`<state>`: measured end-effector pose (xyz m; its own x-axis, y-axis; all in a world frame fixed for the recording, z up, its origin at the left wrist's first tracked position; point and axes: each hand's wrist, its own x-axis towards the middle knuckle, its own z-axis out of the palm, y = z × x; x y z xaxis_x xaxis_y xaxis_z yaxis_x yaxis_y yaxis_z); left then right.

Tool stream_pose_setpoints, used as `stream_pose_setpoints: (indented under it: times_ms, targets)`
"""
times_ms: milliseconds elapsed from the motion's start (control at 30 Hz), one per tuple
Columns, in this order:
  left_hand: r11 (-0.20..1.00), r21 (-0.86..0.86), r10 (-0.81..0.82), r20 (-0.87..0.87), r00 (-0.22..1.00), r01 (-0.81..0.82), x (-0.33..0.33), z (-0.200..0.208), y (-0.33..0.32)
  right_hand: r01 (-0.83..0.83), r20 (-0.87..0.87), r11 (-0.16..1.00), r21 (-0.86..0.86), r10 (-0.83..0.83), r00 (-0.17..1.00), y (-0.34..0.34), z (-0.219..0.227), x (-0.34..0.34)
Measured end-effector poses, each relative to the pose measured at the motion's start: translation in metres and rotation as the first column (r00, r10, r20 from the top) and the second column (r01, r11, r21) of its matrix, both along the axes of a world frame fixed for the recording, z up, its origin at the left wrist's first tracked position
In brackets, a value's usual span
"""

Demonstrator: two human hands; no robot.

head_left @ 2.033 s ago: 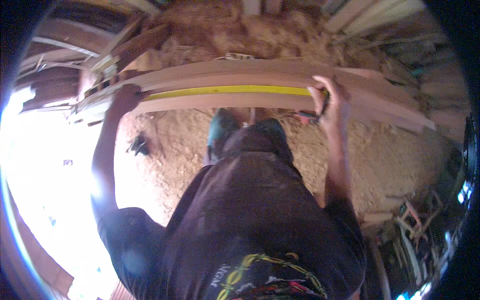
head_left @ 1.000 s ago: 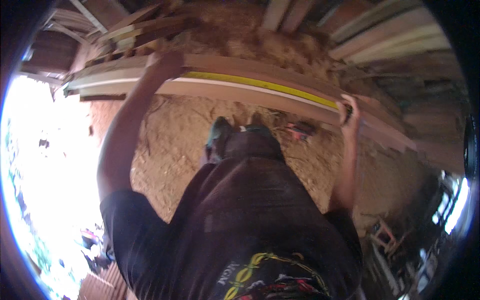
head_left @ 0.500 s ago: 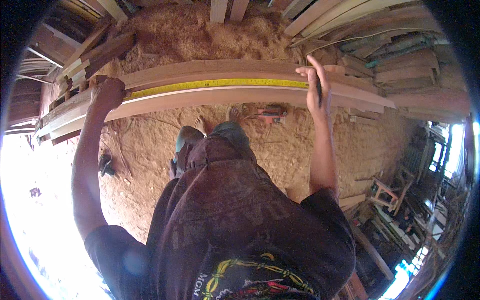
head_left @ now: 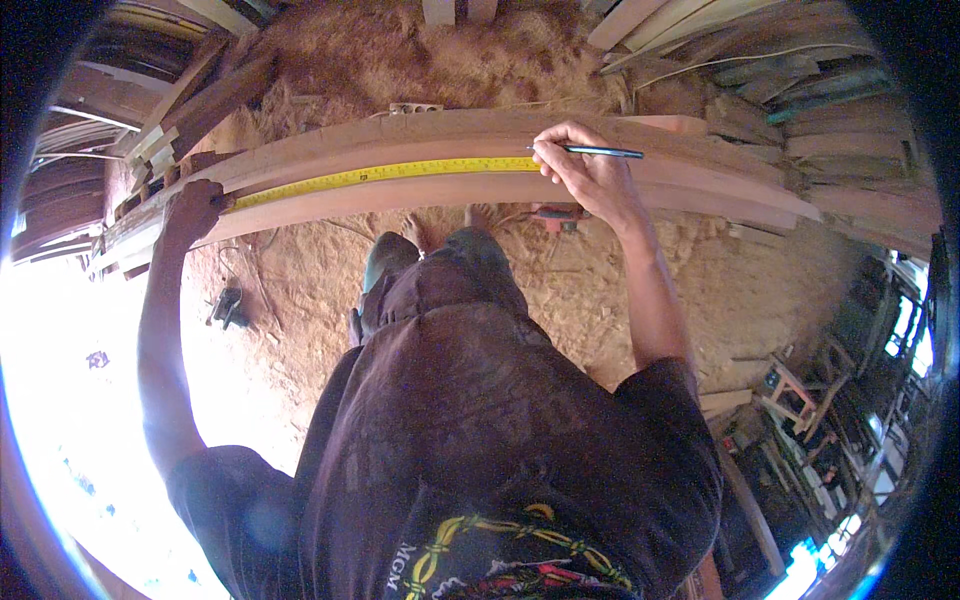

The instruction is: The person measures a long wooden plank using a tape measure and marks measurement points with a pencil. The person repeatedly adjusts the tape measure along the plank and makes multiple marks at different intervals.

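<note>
A yellow tape measure (head_left: 390, 174) lies stretched along a long wooden beam (head_left: 430, 135). At the beam's left part, my left hand (head_left: 190, 212) is closed over the tape's end; what else is inside the fist is hidden. My right hand (head_left: 592, 178) rests over the tape's right part, pinching a slim dark pen (head_left: 610, 152) between thumb and fingers. The pen lies nearly level across the hand, its thin tip pointing left above the beam. Whether those fingers also press on the tape, I cannot tell.
Beyond the beam, a pale block with holes (head_left: 415, 108) lies by sawdust. Stacked timber (head_left: 840, 140) stands at the far right, more planks (head_left: 190, 100) at the far left. A red power tool (head_left: 556, 218) and a dark tool (head_left: 228, 306) lie on the sandy floor.
My right hand has moved left along the tape and turned, with the pen now lying nearly level instead of upright. My left hand stays on the tape's left end.
</note>
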<state>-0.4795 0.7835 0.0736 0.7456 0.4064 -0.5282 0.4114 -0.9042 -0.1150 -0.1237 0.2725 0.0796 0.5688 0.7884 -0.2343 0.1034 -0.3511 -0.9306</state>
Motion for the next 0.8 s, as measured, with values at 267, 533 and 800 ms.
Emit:
stream_pose_setpoints:
  times_ms: [267, 533, 800]
  targets:
    - [1.0, -0.006, 0.002, 0.005, 1.0, -0.002, -0.004, -0.004, 0.006, -0.069, 0.002, 0.996, -0.049, 0.069, 0.998, -0.001, 0.003, 0.01]
    - [0.999, -0.018, 0.048, 0.044, 0.998, -0.048, -0.004, 0.001, 0.001, -0.074, 0.057, 0.997, 0.027, 0.073, 0.996, 0.002, -0.008, 0.012]
    - [0.999, 0.04, 0.034, -0.009, 0.999, -0.033, -0.002, -0.006, -0.001, -0.074, 0.17, 0.995, 0.063, 0.062, 0.984, -0.003, -0.008, 0.005]
